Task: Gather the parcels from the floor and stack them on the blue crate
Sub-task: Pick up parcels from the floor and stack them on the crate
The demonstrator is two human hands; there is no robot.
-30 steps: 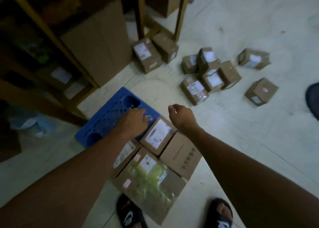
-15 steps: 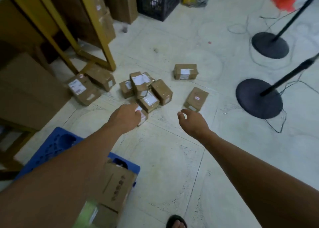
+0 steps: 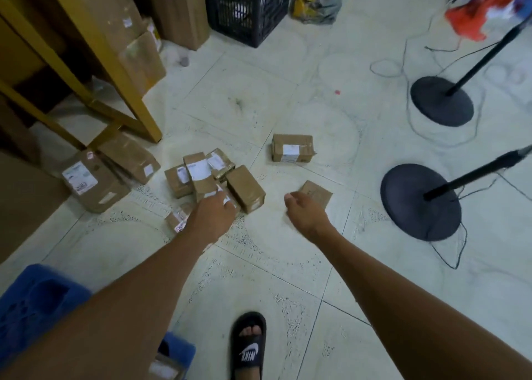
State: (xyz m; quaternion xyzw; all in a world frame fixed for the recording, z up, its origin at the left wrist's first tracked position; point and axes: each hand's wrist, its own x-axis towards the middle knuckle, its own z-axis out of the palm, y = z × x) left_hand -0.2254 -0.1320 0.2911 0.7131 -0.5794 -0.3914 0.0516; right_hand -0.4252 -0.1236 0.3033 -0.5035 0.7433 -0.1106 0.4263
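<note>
Several brown cardboard parcels lie in a loose pile [image 3: 201, 175] on the pale tiled floor. One parcel [image 3: 292, 148] lies apart behind it, another flat one [image 3: 316, 192] to the right, and two larger ones [image 3: 89, 182] by the yellow frame. My left hand [image 3: 211, 215] hovers over the near edge of the pile, fingers loosely curled, holding nothing. My right hand [image 3: 303, 211] is stretched toward the flat parcel, fingers apart and empty. The blue crate [image 3: 34, 296] shows at the bottom left, partly hidden by my left arm.
A yellow shelf frame [image 3: 115, 71] with tall cartons stands at the left. A black crate [image 3: 244, 8] sits at the back. Two black stand bases [image 3: 420, 201] with trailing cables occupy the right. My sandalled foot [image 3: 249, 348] is at the bottom.
My view has swung up from the blue crate to the pile on the floor. Both hands have left the crate and reached out over the parcels.
</note>
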